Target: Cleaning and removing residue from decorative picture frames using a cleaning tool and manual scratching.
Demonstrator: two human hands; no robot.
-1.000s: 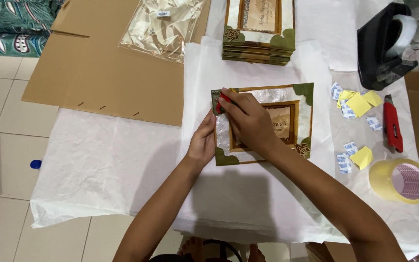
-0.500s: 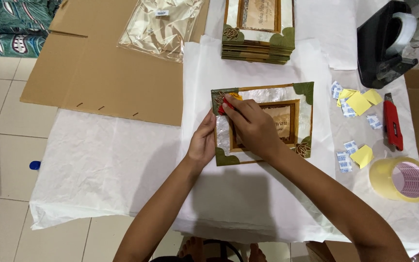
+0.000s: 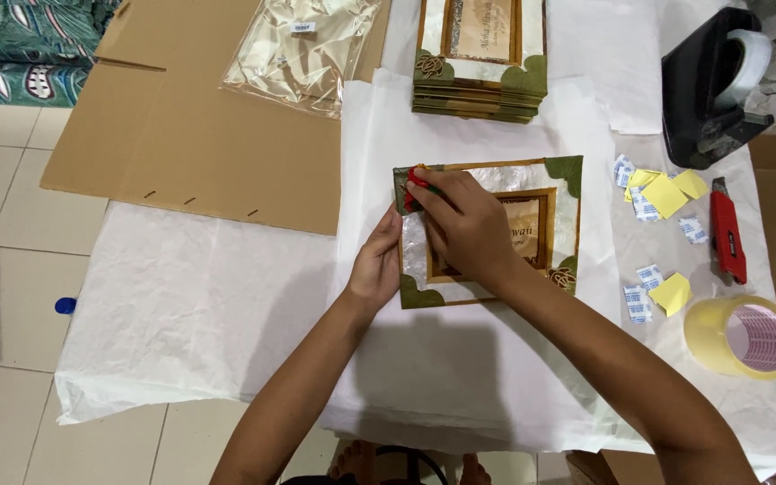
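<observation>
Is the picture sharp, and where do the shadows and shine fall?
Head view: mostly sharp and evenly lit; soft shadow under both arms on the white paper; mild glare on the picture frame and the clear plastic bag; left hand and right hand unblurred.

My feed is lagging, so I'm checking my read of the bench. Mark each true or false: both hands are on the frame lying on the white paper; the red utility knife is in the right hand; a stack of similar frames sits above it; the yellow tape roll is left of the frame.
1. Both hands are on the green-cornered picture frame lying on the white paper sheet. True: the left hand steadies its left edge and the right hand covers its upper left.
2. The red utility knife is in the right hand. False: it lies on the table to the right.
3. A stack of similar frames sits above it. True.
4. The yellow tape roll is left of the frame. False: it sits at lower right.
</observation>
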